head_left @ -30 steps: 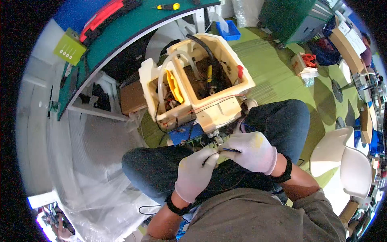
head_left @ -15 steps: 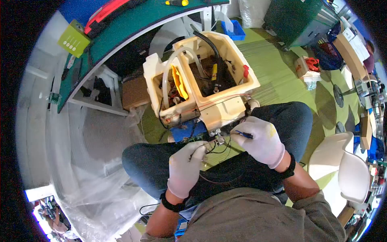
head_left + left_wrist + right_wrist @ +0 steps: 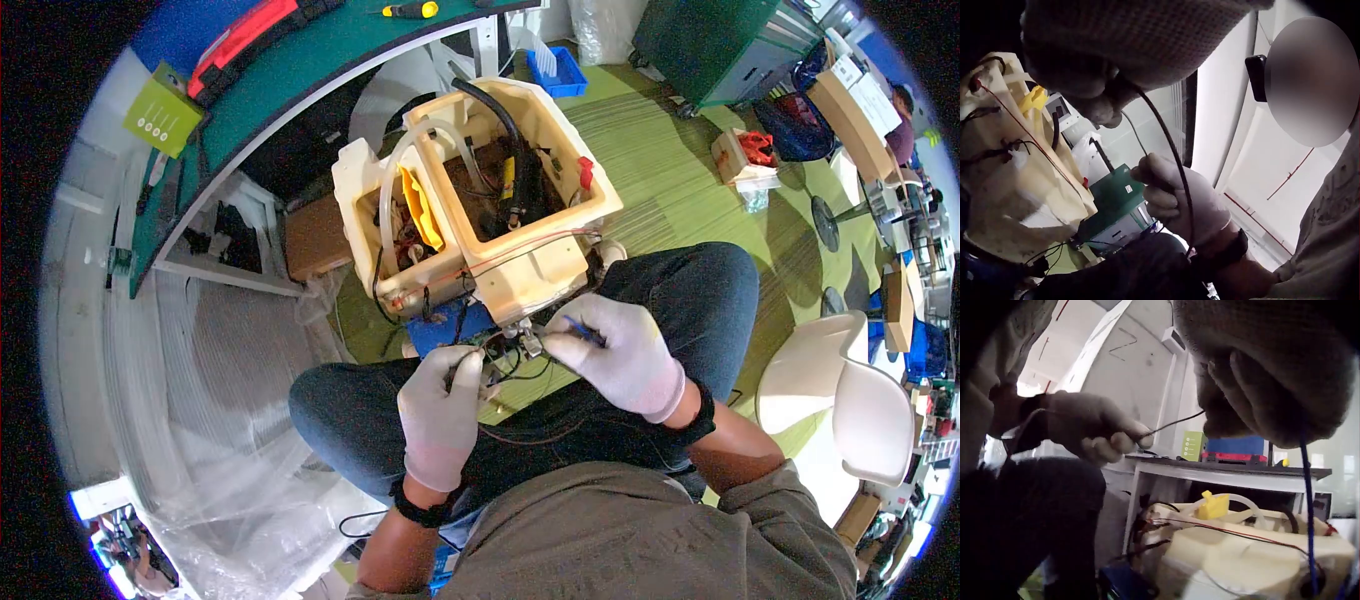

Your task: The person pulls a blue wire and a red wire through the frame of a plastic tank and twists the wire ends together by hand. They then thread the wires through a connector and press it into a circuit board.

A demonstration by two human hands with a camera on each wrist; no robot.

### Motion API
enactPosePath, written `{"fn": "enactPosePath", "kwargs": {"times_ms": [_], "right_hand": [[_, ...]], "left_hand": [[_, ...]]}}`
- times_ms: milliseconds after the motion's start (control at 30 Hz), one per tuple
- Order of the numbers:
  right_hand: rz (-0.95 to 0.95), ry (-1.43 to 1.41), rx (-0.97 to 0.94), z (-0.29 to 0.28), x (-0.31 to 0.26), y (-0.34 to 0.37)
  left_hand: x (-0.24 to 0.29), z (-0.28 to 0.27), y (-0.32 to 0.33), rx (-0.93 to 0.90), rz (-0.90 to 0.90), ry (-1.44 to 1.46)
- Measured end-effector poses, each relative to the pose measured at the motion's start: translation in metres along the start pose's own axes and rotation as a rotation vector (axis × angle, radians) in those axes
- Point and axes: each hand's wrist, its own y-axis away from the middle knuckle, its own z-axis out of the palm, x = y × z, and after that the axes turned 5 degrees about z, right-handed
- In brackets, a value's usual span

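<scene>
Both hands wear white gloves. In the head view the left hand (image 3: 438, 415) pinches a thin dark wire between thumb and forefinger; a black cable (image 3: 1172, 144) also hangs from it in the left wrist view. The right hand (image 3: 622, 365) pinches the wire's other stretch, and a blue piece (image 3: 583, 330) shows at its fingers. The wire (image 3: 1175, 423) spans the gap between the hands in the right wrist view, where a blue cord (image 3: 1308, 519) hangs below the right hand. Just beyond the hands stands a cream plastic housing (image 3: 535, 282) with hoses and wires.
A small metal part (image 3: 529, 342) lies between the hands at the housing's near edge, beside a blue part (image 3: 450, 322). The green-topped bench (image 3: 250, 100) stands behind left, plastic sheeting (image 3: 230, 500) lies left, and a white chair (image 3: 870, 400) stands right.
From fingertips close together, the hands have drawn apart, with wire showing between them. Since half a second ago the right hand has shifted slightly left and the head view has moved a little.
</scene>
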Motion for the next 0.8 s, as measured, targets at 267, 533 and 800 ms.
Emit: {"fn": "enactPosePath", "kwargs": {"times_ms": [267,533,800], "right_hand": [[-0.377,0.032,0.021,0.023,0.006,0.002],[-0.324,0.208,0.01,0.023,0.012,0.002],[-0.312,0.213,-0.011,0.024,0.012,0.003]], "left_hand": [[0.017,0.004,0.0,-0.26,-0.129,0.07],[0.029,0.007,0.005,-0.31,-0.183,0.292],[0.025,0.004,0.0,-0.29,-0.245,0.306]]}}
